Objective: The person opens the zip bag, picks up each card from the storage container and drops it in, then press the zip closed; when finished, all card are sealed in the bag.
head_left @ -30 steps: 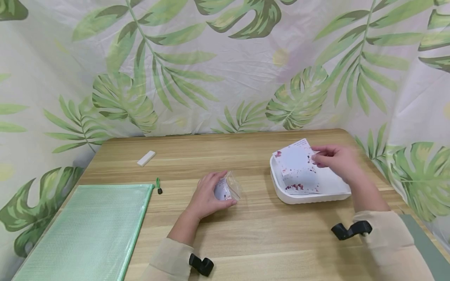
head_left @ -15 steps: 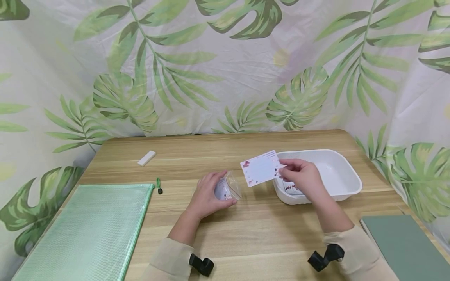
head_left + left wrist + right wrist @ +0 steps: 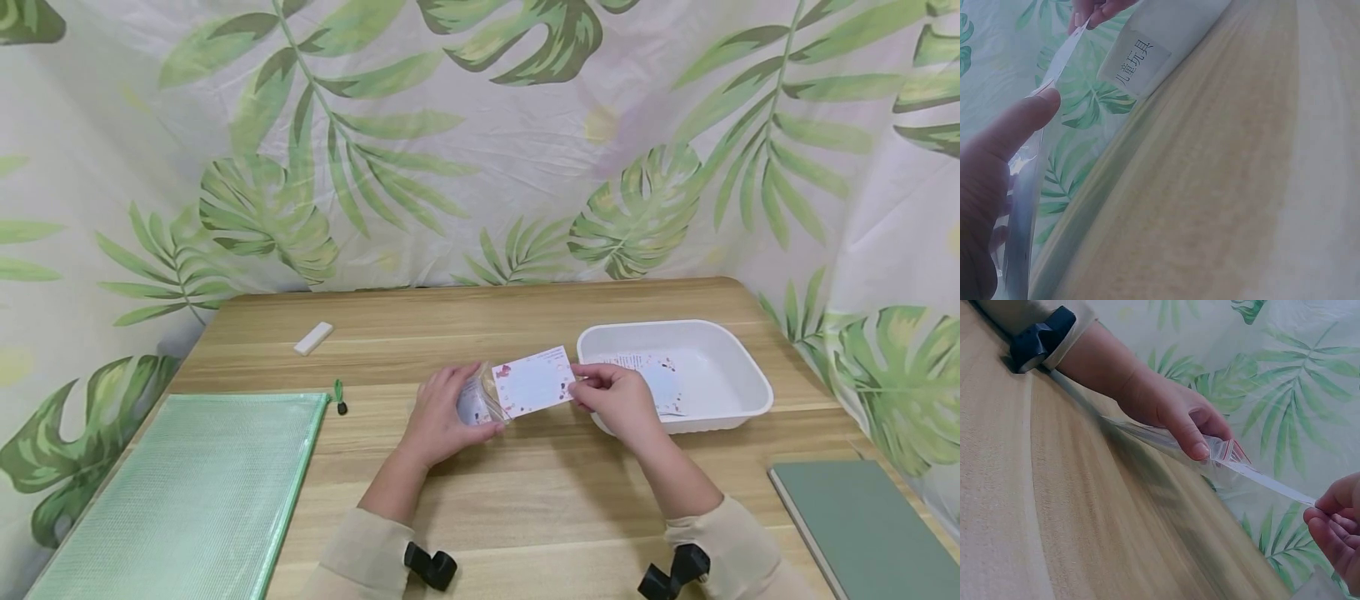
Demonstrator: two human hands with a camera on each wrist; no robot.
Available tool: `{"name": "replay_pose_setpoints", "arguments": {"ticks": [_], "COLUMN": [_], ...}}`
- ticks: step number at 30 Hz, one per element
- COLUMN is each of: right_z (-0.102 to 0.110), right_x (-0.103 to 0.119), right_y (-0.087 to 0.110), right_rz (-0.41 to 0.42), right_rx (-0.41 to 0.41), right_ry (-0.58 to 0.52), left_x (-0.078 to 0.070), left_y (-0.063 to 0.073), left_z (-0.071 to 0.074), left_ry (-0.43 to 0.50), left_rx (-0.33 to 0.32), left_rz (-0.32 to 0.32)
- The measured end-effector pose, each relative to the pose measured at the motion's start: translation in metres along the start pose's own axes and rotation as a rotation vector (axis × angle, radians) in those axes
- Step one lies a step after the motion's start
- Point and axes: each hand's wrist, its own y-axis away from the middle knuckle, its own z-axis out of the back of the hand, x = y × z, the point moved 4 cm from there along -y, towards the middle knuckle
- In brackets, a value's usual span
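My left hand point(image 3: 442, 417) grips a clear zip bag point(image 3: 491, 392) by its sides, with printed paper inside it. Between thumb and fingertips my right hand point(image 3: 617, 400) pinches the right edge of a white card point(image 3: 532, 382) with a reddish printed border. The card's left end lies at the bag's mouth; in the right wrist view the card point(image 3: 1272, 486) meets the red-striped bag opening point(image 3: 1229, 450). Just right of that hand stands a white plastic basket point(image 3: 723, 412), with more printed cards point(image 3: 663, 383) lying in its left part, partly hidden by the hand.
A green mesh zip pouch point(image 3: 187, 492) lies at the left, its green-and-black pull point(image 3: 341, 398) at the corner. A small white block point(image 3: 313, 338) lies farther back. At the front right is a grey-green notebook point(image 3: 870, 517). A leaf-patterned cloth point(image 3: 525, 167) hangs behind the table.
My right hand has lifted a card out of the white basket and carried it left to the bag's mouth. My left hand has stayed in place with the bag.
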Motion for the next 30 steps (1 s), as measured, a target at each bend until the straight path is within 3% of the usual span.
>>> {"name": "replay_pose_setpoints", "arguments": {"ticks": [7,15,30], "right_z": [-0.008,-0.029,-0.056], "right_x": [0.003,0.007,-0.008], "right_y": [-0.002,-0.002,-0.010], "right_rz": [0.002,0.026,0.026], "right_rx": [0.023,0.078,0.200], "right_ry": [0.033,-0.006,-0.079], "left_x": [-0.001,-0.004,-0.004], "left_y": [0.000,0.000,0.001], "left_z": [0.000,-0.001,-0.001], "left_ry": [0.003,-0.002,0.016], "left_rx": [0.015,0.024,0.008], "left_rz": [-0.010,-0.030,-0.058]}}
